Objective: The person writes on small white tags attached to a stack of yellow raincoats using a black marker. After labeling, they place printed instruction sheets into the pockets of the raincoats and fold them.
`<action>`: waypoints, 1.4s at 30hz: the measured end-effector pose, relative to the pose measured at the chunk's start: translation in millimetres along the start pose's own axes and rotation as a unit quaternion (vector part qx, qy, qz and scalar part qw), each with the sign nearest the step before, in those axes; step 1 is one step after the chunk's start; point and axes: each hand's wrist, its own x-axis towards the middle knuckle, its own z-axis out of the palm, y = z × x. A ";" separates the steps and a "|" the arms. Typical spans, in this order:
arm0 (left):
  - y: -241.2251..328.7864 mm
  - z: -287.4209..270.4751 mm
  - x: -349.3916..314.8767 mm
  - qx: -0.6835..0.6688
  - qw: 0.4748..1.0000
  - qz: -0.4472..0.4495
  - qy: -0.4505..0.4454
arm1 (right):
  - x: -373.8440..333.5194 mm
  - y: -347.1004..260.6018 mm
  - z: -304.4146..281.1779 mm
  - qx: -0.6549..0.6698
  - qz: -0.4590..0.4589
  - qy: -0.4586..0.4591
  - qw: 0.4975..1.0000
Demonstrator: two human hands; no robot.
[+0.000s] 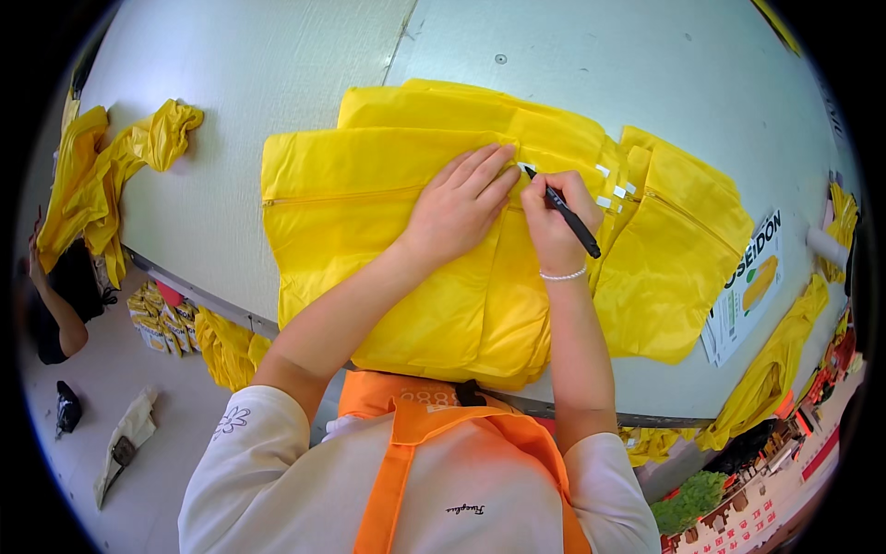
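Apparently the work in hand is marking small white tags, and it looks to be partway through: the right hand has its fingers closed on a black pen, its tip at a tag on the top layer of a yellow pile. Whether that tag bears any writing is too small to tell. More white tags show along the side of the pile toward the table's right edge; I cannot tell if they are marked, so some may be left to do. A second yellow heap beside them may be finished or waiting; nothing settles which

The pile lies at the near edge of the table, roughly mid-way along it, its lower end reaching that edge. Its sheets are smooth, slightly shiny and stacked unevenly, fanned out toward the far edge, with soft creases and a zip across the top one. The left hand rests on it palm down, fingers straight and gripping nothing, tips near the tag. Toward the right edge, a printed bag sits by the heap; a crumpled yellow bundle hangs over the left edge
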 end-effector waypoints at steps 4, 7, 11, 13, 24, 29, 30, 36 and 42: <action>0.6 1.3 0.5 -0.006 1.000 -0.001 0.007 | 0.4 0.6 0.5 -0.008 -0.016 -0.007 1.000; 1.2 1.1 0.7 -0.012 1.000 -0.004 0.011 | 0.3 1.7 0.3 -0.008 -0.017 -0.012 1.000; 2.2 0.5 0.9 -0.018 1.000 -0.003 0.009 | -1.8 3.8 -2.1 -0.023 -0.020 -0.017 0.999; 2.1 0.0 0.1 -0.024 1.000 -0.001 0.008 | -4.6 -0.6 -9.8 0.056 0.007 0.014 0.998; 2.3 -2.2 1.2 -0.253 0.955 0.037 0.149 | -82.6 -40.5 -17.6 0.003 0.078 -0.152 0.985; 37.7 -33.9 18.9 -0.279 0.941 0.043 0.186 | -33.2 -24.1 -157.7 -0.002 0.135 0.153 0.979; 44.4 -27.7 23.6 -0.262 0.953 0.024 0.149 | -15.7 -18.9 -198.0 -0.109 0.132 0.142 0.975; 71.6 30.3 33.0 -0.093 0.995 -0.011 -0.044 | 0.3 131.2 -326.5 -0.378 0.102 0.039 0.919; 23.5 6.9 -11.1 -0.004 0.998 -0.015 -0.066 | 6.0 53.0 -188.3 -0.070 0.120 0.109 0.984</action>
